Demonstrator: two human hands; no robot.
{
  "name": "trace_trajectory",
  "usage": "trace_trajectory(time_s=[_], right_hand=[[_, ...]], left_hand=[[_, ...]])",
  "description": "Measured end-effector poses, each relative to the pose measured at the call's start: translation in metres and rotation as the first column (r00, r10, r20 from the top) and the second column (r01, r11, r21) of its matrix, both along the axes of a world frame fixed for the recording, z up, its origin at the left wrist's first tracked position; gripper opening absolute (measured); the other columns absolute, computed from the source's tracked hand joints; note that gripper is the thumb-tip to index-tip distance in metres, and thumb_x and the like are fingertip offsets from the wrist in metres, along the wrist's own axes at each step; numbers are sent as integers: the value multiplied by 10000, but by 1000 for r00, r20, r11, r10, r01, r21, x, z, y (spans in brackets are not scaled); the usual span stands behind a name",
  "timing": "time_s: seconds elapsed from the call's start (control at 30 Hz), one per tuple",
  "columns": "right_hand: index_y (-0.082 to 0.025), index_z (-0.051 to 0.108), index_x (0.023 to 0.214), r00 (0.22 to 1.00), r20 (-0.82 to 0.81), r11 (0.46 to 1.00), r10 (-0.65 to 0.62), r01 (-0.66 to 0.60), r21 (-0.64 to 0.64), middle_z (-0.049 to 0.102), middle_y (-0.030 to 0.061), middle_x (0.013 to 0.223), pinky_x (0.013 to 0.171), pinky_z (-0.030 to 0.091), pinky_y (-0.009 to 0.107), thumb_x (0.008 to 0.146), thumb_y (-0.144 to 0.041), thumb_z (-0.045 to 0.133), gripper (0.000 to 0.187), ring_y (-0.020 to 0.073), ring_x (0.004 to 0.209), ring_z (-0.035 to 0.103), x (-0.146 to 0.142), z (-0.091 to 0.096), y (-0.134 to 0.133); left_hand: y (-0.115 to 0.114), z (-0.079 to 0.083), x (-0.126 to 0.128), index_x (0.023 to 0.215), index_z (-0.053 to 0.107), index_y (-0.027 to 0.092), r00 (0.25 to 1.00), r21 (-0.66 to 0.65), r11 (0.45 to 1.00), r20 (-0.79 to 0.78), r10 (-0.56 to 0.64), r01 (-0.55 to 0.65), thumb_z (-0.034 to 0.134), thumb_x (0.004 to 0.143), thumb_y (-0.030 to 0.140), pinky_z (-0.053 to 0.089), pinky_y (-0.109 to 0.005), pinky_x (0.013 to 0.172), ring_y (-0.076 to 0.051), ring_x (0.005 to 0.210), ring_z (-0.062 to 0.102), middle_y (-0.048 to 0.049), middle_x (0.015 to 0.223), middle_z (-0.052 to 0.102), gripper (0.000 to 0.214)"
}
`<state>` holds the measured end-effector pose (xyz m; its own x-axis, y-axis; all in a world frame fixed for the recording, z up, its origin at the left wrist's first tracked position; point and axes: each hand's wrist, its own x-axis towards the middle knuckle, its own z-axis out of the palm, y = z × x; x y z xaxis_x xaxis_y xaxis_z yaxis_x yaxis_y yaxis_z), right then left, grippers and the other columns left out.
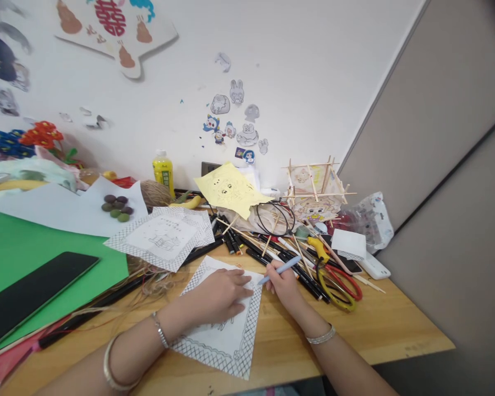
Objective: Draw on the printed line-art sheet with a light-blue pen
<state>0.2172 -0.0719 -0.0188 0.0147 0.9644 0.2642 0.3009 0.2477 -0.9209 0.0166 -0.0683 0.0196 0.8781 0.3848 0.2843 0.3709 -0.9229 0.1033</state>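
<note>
Under my left hand (220, 297) lies a white sheet of paper (235, 356) with a crosshatched drawn border. The fingers of that hand are stretched out flat across the sheet, and they hide the middle of its drawing. My right hand (281, 283) grips a light blue pen (289, 265), its tip at the sheet's upper right edge. Whether the tip touches the paper I cannot tell. Farther back and left, a second bordered drawing (165, 234) overlaps another sheet. Several black markers (305, 279) lie just beyond my right hand.
Scissors (350, 280) and loose wooden sticks crowd the right side of the wooden table (355, 330). Behind them stands a stick frame (313, 181) with drawings. A black tablet (45, 289) rests on green paper (111, 256) at left. A yellow bottle (163, 171) stands near the wall.
</note>
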Motion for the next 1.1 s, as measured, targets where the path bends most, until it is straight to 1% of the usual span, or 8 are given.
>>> trace_trajectory(time_s=[0.13, 0.23, 0.4, 0.53, 0.7, 0.8, 0.93, 1.1], right_hand=[[-196, 418, 531, 999, 14, 999, 45, -45, 1, 454, -44, 426, 402, 305, 200, 848, -335, 434, 346, 89, 385, 412, 0, 0, 2], [-192, 437, 533, 998, 48, 998, 50, -51, 25, 457, -44, 435, 437, 337, 205, 845, -333, 452, 342, 93, 407, 433, 0, 0, 2], [-194, 440, 557, 1000, 20, 999, 21, -21, 37, 458, -47, 443, 429, 331, 206, 847, -337, 447, 323, 94, 407, 429, 1, 2, 0], [-195, 442, 563, 1000, 10, 999, 20, -20, 28, 467, -43, 442, 411, 324, 204, 847, -333, 442, 316, 94, 395, 424, 0, 2, 1], [-197, 442, 569, 999, 26, 999, 29, -30, 25, 476, -43, 453, 414, 332, 207, 841, -323, 449, 300, 98, 401, 433, 0, 1, 3], [-198, 446, 564, 998, 48, 999, 34, -35, 27, 482, -40, 461, 431, 345, 215, 839, -329, 453, 306, 104, 413, 444, 0, 1, 3], [-197, 463, 571, 994, 91, 997, 63, -67, 44, 493, -37, 484, 482, 380, 226, 835, -338, 470, 299, 116, 463, 479, 0, 3, 2], [-199, 479, 591, 991, 108, 996, 80, -84, 32, 519, -32, 519, 534, 407, 241, 830, -348, 488, 282, 127, 506, 511, -1, 6, 1]], left_hand=[[1, 0, -1, 1031, 613, 216, 999, -4, 1000, -40, 14, -14, 554, 798, 262, 396, -397, 940, -257, 1088, 527, -88, 1195, 563, 244], [3, 1, -2, 1012, 630, 213, 998, -10, 1000, -59, 7, -8, 556, 810, 288, 409, -391, 926, -273, 1111, 515, -104, 1215, 547, 228], [5, 1, -4, 1001, 648, 236, 996, -68, 995, -54, -73, 69, 586, 801, 308, 403, -382, 936, -282, 1148, 485, -85, 1214, 551, 221], [5, 1, -4, 1010, 644, 236, 995, -107, 989, -10, -102, 101, 605, 792, 295, 370, -376, 974, -266, 1158, 477, -77, 1221, 548, 230], [4, -2, -3, 1107, 585, 176, 999, -114, 993, -10, -34, 33, 640, 761, 338, 420, -345, 893, -263, 1061, 531, -125, 1160, 556, 386], [5, -3, -3, 1111, 575, 175, 1000, -89, 996, 0, -11, 11, 633, 759, 383, 424, -334, 857, -258, 1006, 547, -124, 1103, 559, 413], [6, -5, -4, 1151, 542, 188, 999, -72, 997, 19, -27, 28, 613, 770, 417, 395, -338, 891, -262, 1053, 517, -122, 1137, 535, 450], [6, -5, -4, 1156, 543, 182, 1000, -52, 998, -13, -17, 17, 612, 771, 415, 396, -335, 885, -265, 1059, 513, -124, 1146, 534, 455]])
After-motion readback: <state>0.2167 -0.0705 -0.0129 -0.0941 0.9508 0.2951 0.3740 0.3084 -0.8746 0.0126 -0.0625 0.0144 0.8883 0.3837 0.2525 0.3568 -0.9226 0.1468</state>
